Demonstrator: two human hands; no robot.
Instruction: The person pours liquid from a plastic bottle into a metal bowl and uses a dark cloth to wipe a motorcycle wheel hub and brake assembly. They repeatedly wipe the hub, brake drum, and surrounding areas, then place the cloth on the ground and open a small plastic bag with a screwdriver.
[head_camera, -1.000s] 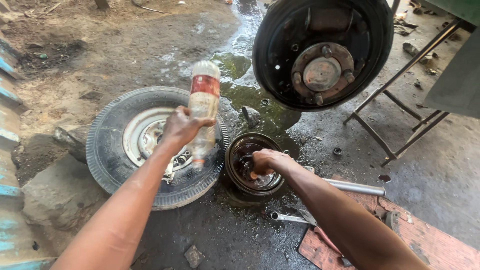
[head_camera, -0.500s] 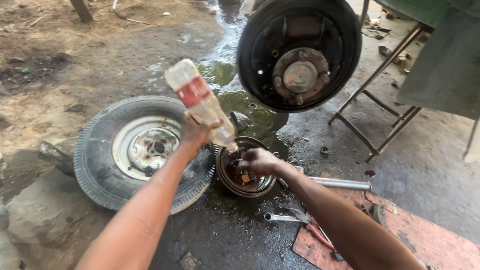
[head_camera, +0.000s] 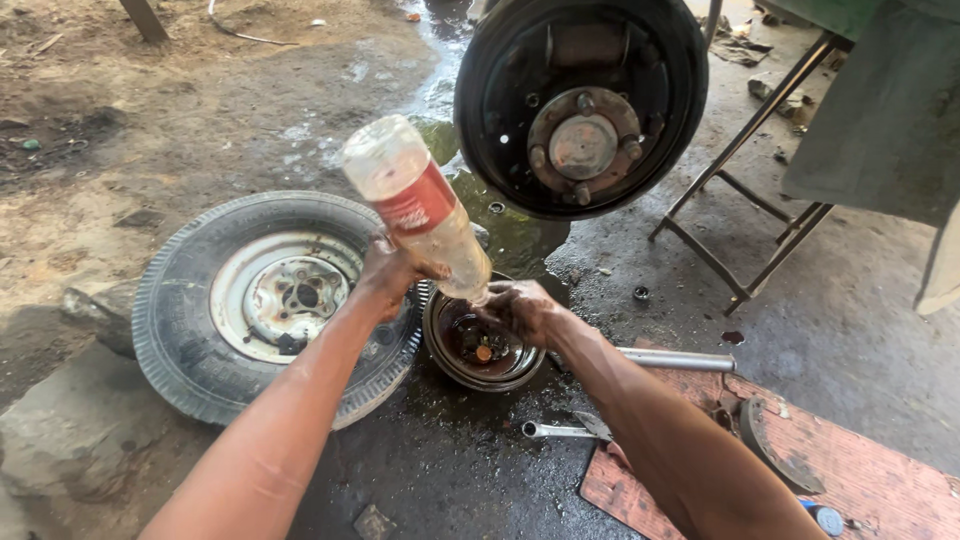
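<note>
A plastic bottle (head_camera: 418, 210) is gripped in the closed left hand (head_camera: 392, 272) and tilted mouth-down over a metal bowl (head_camera: 482, 345) on the ground. The right hand (head_camera: 522, 310) is held curled under the spout; whether anything is gripped cannot be told. Liquid could be spilled past the rim if the bottle is tipped further. Wet, oily ground (head_camera: 450, 470), a tyre (head_camera: 262, 300), a brake drum (head_camera: 580, 100) and a red board (head_camera: 880, 470) are seen around.
</note>
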